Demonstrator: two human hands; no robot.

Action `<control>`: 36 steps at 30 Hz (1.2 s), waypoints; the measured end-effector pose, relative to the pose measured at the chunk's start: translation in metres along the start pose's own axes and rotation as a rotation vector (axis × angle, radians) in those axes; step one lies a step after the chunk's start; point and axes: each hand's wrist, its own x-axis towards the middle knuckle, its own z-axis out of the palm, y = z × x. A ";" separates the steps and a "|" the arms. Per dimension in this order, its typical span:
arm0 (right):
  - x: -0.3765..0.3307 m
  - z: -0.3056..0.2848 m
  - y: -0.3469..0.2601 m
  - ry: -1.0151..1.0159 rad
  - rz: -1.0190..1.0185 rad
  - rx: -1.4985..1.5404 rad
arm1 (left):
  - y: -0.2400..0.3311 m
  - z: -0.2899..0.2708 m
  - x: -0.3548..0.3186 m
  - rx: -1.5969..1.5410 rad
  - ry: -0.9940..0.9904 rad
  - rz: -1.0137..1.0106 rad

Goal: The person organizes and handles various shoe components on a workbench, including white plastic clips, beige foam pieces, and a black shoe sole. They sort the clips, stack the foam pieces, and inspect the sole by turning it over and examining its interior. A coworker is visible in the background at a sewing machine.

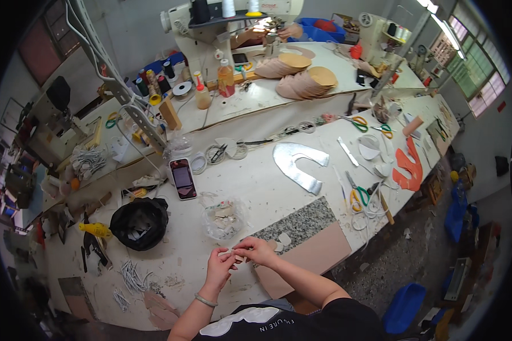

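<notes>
Close together near the front edge of the table, my left hand (219, 268) and my right hand (256, 251) both pinch a small pale piece (238, 259). My fingers cover most of it, so its exact kind does not show. Several similar off-white cut pieces (284, 239) lie just right of my right hand, on a speckled grey stone slab (310, 220). A pinkish-beige sheet (301, 258) covers the slab's near part. Behind my hands sits a clear plastic bag (223, 219) with pale scraps in it.
Left of the bag are a black bag-lined container (138, 224) and a phone (182, 178). A silver U-shaped sheet (301, 165), scissors (356, 196) and an orange cut piece (408, 165) lie to the right. Beyond, another person's hands (290, 31) work at a sewing machine (202, 40).
</notes>
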 end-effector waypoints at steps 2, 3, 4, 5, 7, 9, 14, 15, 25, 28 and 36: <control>0.018 -0.008 -0.004 -0.125 0.170 0.138 | 0.003 -0.008 0.009 0.038 0.007 0.023; 0.028 -0.012 -0.005 -0.196 0.181 0.075 | 0.007 -0.009 0.011 0.047 0.026 0.044; 0.042 -0.015 -0.002 -0.191 0.128 0.053 | 0.010 -0.011 0.014 0.056 0.045 0.065; 0.060 -0.019 0.000 -0.196 0.070 0.027 | 0.010 -0.017 0.016 0.063 0.097 0.067; 0.102 -0.042 -0.017 -0.118 0.074 0.003 | 0.002 -0.034 0.022 0.080 0.177 0.065; 0.163 -0.084 -0.038 0.040 0.080 0.018 | -0.025 -0.061 0.027 0.024 0.262 0.031; 0.335 -0.197 -0.078 0.431 -0.142 0.181 | -0.066 -0.101 -0.002 0.111 0.385 -0.107; 0.365 -0.212 -0.089 0.503 -0.150 0.246 | -0.078 -0.108 -0.012 0.131 0.407 -0.132; 0.429 -0.237 -0.129 0.682 -0.012 0.228 | -0.124 -0.119 -0.083 0.111 0.530 -0.281; 0.378 -0.198 -0.105 0.520 -0.053 0.146 | -0.144 -0.122 -0.108 0.071 0.456 -0.268; 0.103 -0.061 -0.043 -0.154 0.347 -0.108 | -0.170 -0.140 -0.254 -0.137 0.350 -0.605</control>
